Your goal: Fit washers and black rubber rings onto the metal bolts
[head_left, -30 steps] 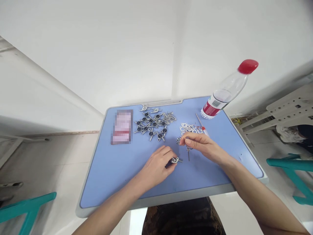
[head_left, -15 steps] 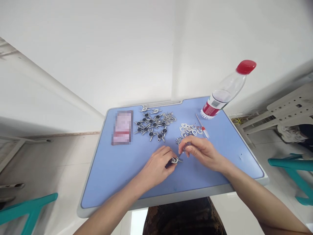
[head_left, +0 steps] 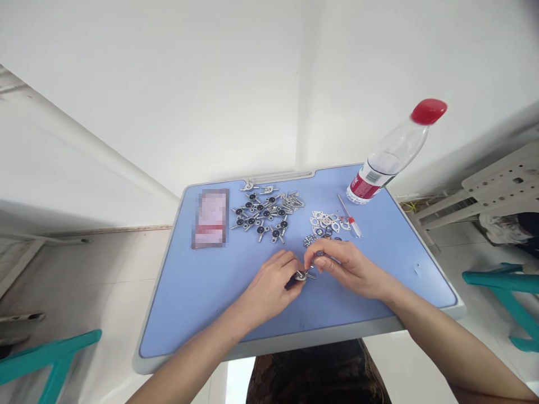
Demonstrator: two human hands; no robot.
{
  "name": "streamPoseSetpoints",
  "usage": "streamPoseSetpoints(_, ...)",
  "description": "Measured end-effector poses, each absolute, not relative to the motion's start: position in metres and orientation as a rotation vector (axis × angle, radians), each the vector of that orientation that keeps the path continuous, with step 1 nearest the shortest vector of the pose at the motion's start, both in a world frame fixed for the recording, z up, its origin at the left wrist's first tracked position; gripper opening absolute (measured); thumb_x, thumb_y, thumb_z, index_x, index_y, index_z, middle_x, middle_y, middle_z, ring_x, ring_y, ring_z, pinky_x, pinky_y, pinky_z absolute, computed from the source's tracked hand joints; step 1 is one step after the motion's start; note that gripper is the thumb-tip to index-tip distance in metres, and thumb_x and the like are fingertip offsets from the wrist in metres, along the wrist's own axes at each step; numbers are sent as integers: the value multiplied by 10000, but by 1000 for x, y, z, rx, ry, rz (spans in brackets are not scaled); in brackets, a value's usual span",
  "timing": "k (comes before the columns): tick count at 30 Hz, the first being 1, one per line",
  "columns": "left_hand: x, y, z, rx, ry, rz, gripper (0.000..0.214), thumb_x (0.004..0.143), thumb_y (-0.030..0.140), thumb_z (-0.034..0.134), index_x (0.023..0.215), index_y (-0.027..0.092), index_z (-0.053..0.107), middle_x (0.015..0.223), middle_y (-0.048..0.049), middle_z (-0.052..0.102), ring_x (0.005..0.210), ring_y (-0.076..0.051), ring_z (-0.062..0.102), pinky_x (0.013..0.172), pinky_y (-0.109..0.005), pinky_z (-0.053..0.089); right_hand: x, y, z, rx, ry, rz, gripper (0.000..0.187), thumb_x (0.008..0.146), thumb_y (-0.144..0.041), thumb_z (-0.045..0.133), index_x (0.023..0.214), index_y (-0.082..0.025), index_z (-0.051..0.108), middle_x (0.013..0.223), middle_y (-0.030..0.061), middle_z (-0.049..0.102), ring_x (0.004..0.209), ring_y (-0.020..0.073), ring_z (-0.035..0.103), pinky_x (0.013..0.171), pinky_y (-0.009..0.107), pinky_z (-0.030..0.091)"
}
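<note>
My left hand [head_left: 272, 283] rests on the blue table [head_left: 202, 303], its fingers closed on a small metal fitting [head_left: 301, 275]. My right hand [head_left: 341, 265] is right beside it, thumb and forefinger pinched together over the same fitting; what they hold is too small to make out. Behind the hands lie a pile of black-and-silver metal fittings [head_left: 263, 214] and a smaller heap of flat silver plates [head_left: 326, 223]. A thin screwdriver with a red collar [head_left: 350, 217] lies to the right of the plates.
A clear plastic bottle with a red cap [head_left: 393, 154] stands at the table's far right corner. A pink card [head_left: 210, 217] lies at the far left. Teal chair frames [head_left: 503, 280] stand on both sides. White walls rise behind.
My right hand has moved down and left from the plate heap to meet my left hand at the fitting. My left hand has stayed put.
</note>
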State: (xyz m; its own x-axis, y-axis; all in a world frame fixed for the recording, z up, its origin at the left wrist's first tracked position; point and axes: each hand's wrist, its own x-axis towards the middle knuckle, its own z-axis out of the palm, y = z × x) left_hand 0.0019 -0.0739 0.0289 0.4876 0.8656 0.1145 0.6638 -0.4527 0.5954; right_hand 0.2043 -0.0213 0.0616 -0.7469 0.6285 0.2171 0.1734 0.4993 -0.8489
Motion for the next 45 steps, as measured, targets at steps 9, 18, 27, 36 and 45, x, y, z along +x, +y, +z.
streamPoseSetpoints(9, 2, -74, 29, 2268, 1269, 543, 120, 854, 116, 572, 947, 190, 591, 845, -22, 578, 825, -190, 540, 722, -318, 471, 204, -22, 63, -656, -2286, 1130, 249, 1026, -309, 358, 980, -187, 570, 854, 28, 638, 778, 124, 588, 731, 259, 464)
streamPoseSetpoints(18, 2, -75, 25, 2265, 1281, 582, 109, 841, 126, 577, 925, 195, 567, 826, -14, 578, 823, -195, 541, 710, -324, 475, 201, -23, 48, -427, -2317, 706, 237, 988, -192, 461, 1208, -198, 551, 858, 26, 685, 719, 121, 584, 639, 244, 462)
streamPoseSetpoints(27, 2, -74, 26, 2238, 1239, 578, 192, 838, 92, 574, 1003, 189, 583, 1003, -40, 637, 961, -214, 560, 830, -362, 485, 201, -25, 60, -403, -2380, 691, 344, 981, -130, 337, 1296, -127, 474, 947, 90, 676, 864, 162, 601, 717, 299, 500)
streamPoseSetpoints(36, 0, -73, 23, 2266, 1257, 540, 32, 871, 166, 603, 897, 184, 601, 878, -26, 596, 852, -200, 546, 755, -339, 474, 197, -23, 44, -515, -2277, 551, 97, 954, -210, 522, 926, -178, 609, 687, 9, 609, 618, 121, 539, 569, 238, 420)
streamPoseSetpoints(45, 1, -74, 22, 2232, 1300, 561, 47, 888, 205, 599, 846, 186, 592, 817, -13, 584, 807, -193, 560, 720, -330, 474, 195, -25, 42, -380, -2281, 574, 311, 967, -134, 462, 1259, -209, 539, 873, 27, 676, 723, 108, 605, 589, 214, 453)
